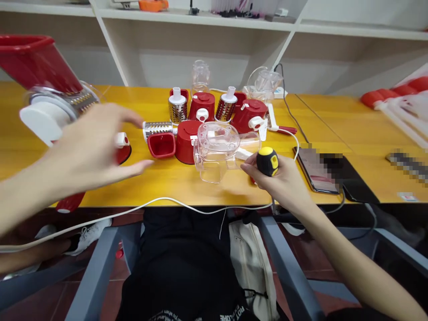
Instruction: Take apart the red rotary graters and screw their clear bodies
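Observation:
My left hand (88, 149) is raised over the left of the table, a little blurred, with thumb and fingers spread and nothing between them. Beside it stands an assembled rotary grater with a red hopper (43, 62), partly hidden by that hand. My right hand (287, 185) is closed around a screwdriver (266, 161) with a black and yellow handle. Its shaft points down towards the table edge. Just left of that hand is a clear plastic grater housing (217, 145); whether the fingertips touch it, I cannot tell. A red base (187, 140) sits behind the housing.
A metal grater drum (158, 128) lies by a red hopper piece (162, 146). More drums, red bases (249, 115) and clear parts stand farther back. A white cable (163, 199) runs along the front edge. Phones (316, 169) lie right. Shelves (200, 20) rise behind.

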`<state>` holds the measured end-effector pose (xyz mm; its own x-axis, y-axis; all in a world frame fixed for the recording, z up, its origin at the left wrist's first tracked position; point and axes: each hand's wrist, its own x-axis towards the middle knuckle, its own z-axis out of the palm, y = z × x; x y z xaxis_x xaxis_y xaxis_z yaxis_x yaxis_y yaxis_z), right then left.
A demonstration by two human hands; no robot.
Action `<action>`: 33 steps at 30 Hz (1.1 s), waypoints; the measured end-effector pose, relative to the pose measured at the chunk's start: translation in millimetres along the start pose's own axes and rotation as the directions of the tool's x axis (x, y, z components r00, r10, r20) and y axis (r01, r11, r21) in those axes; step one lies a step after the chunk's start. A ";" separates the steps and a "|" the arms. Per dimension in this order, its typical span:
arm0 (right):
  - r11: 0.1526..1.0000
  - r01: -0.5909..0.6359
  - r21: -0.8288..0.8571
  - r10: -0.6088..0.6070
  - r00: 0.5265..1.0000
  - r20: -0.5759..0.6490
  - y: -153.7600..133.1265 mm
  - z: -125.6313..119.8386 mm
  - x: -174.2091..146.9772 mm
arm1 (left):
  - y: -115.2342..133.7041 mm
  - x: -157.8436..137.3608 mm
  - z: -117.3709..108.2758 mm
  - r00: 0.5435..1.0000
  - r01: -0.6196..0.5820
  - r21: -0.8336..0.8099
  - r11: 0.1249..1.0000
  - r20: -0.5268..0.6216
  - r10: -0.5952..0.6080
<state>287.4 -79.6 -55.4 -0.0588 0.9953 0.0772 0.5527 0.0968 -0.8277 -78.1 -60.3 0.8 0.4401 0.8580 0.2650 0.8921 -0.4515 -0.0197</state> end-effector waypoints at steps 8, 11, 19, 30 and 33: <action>1.000 0.016 0.015 -0.017 0.999 0.041 -1.6 0.6 -3.1 | -12.5 79.8 57.7 0.928 -0.125 0.171 0.977 0.369 0.055; 1.000 0.015 0.016 -0.016 0.999 0.049 0.4 0.3 -2.1 | -16.5 83.5 56.3 0.928 -0.063 0.149 0.987 0.373 0.003; 0.999 0.032 -0.010 -0.031 0.993 0.110 -4.5 -4.0 -4.2 | -14.7 89.9 59.0 0.892 -0.056 0.169 0.984 0.452 -0.027; 0.998 0.057 -0.035 -0.052 0.992 0.112 -5.5 -3.0 -4.4 | -28.6 110.3 55.9 0.848 -0.077 0.314 0.946 0.519 -0.103; 0.998 0.048 -0.034 -0.043 0.992 0.117 -6.1 -3.6 -4.4 | -28.4 112.7 47.1 0.851 -0.030 0.292 0.956 0.508 -0.129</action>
<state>287.3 -84.6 -48.7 -0.1799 0.9826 0.0472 0.5770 0.1442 -0.8039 -49.1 60.8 -14.1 0.3121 0.9132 -0.2620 0.8698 -0.3856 -0.3078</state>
